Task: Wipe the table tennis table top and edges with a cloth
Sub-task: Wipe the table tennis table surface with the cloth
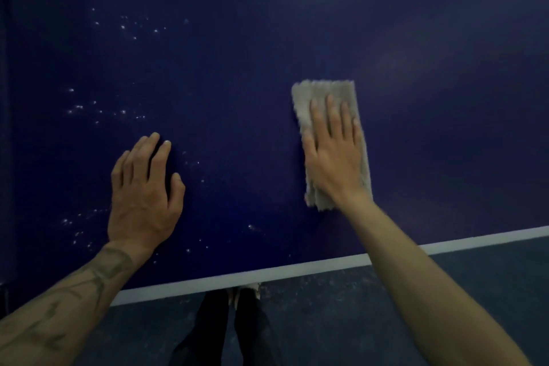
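The dark blue table tennis table top [267, 38] fills most of the view, with a white line along its near edge [267, 272]. A folded grey cloth [323, 92] lies flat on the top, right of centre. My right hand [332, 151] presses flat on the cloth, fingers together and pointing away from me. My left hand [145, 187] rests palm down on the bare table to the left, fingers slightly spread, holding nothing. Small white droplets or specks [118, 111] dot the left part of the top.
Below the near edge lies a dark speckled floor [341, 321]. My legs in dark trousers [225, 330] stand close to the table edge. A darker vertical strip [4, 128] runs down the far left side.
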Available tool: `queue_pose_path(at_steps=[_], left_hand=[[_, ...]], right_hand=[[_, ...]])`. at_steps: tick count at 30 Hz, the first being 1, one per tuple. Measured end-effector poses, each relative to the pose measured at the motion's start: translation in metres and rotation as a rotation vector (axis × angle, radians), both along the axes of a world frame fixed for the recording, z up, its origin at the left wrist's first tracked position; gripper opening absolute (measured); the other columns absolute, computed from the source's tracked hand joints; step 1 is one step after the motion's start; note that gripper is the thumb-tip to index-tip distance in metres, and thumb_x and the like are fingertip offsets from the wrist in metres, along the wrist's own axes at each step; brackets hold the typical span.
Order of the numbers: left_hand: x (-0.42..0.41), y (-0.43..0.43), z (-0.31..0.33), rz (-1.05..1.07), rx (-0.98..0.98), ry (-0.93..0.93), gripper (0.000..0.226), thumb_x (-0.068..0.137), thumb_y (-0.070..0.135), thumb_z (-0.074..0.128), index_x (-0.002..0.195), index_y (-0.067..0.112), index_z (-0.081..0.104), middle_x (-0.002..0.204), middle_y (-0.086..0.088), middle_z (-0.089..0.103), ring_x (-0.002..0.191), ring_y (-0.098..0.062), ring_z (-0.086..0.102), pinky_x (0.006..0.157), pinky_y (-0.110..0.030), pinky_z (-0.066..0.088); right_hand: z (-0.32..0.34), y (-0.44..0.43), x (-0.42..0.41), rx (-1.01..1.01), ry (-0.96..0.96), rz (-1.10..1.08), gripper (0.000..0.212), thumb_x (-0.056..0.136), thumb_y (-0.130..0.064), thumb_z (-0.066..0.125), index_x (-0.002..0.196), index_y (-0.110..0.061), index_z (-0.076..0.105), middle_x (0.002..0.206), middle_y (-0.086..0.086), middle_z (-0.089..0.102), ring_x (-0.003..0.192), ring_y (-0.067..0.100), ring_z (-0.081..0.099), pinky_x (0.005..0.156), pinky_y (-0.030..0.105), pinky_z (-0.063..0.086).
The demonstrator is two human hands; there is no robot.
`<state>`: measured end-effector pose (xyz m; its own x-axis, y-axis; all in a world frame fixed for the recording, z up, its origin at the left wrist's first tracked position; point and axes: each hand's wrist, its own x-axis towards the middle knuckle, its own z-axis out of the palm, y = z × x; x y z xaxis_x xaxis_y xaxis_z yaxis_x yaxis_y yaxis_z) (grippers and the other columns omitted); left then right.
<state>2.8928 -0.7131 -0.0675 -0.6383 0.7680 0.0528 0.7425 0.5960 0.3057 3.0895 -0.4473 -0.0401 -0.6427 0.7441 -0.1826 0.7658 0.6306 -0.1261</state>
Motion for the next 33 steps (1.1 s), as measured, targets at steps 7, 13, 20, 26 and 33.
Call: queue_pose_path(at_steps=[7, 13, 20, 26, 33], left_hand=[[-0.001, 0.000, 0.000, -0.005, -0.001, 0.029, 0.056, 0.104, 0.031, 0.039, 0.154, 0.006, 0.039, 0.164, -0.015, 0.032, 0.155, -0.032, 0.028, 0.130, -0.047, 0.014], [0.000, 0.000, 0.002, 0.000, 0.013, 0.019, 0.056, 0.105, 0.031, 0.039, 0.154, 0.005, 0.040, 0.164, -0.015, 0.033, 0.154, -0.031, 0.028, 0.129, -0.051, 0.016], [-0.001, -0.002, 0.002, -0.013, 0.014, 0.008, 0.053, 0.105, 0.029, 0.040, 0.153, 0.007, 0.040, 0.164, -0.014, 0.032, 0.154, -0.031, 0.028, 0.129, -0.049, 0.016], [-0.001, -0.003, 0.003, -0.019, 0.033, 0.000, 0.050, 0.106, 0.023, 0.040, 0.153, 0.006, 0.040, 0.163, -0.015, 0.032, 0.153, -0.032, 0.029, 0.129, -0.051, 0.018], [-0.011, -0.010, 0.011, -0.056, 0.086, -0.126, 0.046, 0.108, 0.020, 0.044, 0.153, 0.005, 0.045, 0.163, -0.013, 0.035, 0.154, -0.030, 0.029, 0.128, -0.050, 0.019]], right_hand=[[-0.016, -0.087, -0.044, -0.009, 0.130, 0.241, 0.063, 0.115, -0.044, 0.025, 0.172, -0.023, 0.010, 0.180, 0.008, 0.001, 0.166, 0.030, -0.003, 0.133, 0.054, 0.005], [-0.015, -0.095, 0.039, -0.001, 0.093, 0.217, 0.062, 0.114, -0.045, 0.027, 0.172, -0.028, 0.011, 0.180, 0.002, 0.003, 0.166, 0.024, -0.001, 0.133, 0.053, 0.009], [-0.024, -0.130, -0.023, 0.001, 0.157, 0.093, 0.066, 0.113, -0.047, 0.027, 0.172, -0.025, 0.008, 0.180, 0.006, -0.001, 0.166, 0.029, -0.004, 0.134, 0.053, 0.004], [-0.018, -0.170, 0.043, -0.011, 0.098, 0.167, 0.064, 0.114, -0.045, 0.030, 0.172, -0.028, 0.010, 0.180, 0.001, 0.000, 0.166, 0.024, -0.001, 0.134, 0.053, 0.009], [-0.017, -0.167, -0.045, 0.010, 0.119, -0.221, 0.067, 0.112, -0.047, 0.024, 0.172, -0.025, 0.004, 0.180, 0.006, -0.002, 0.166, 0.029, -0.005, 0.133, 0.054, 0.003]])
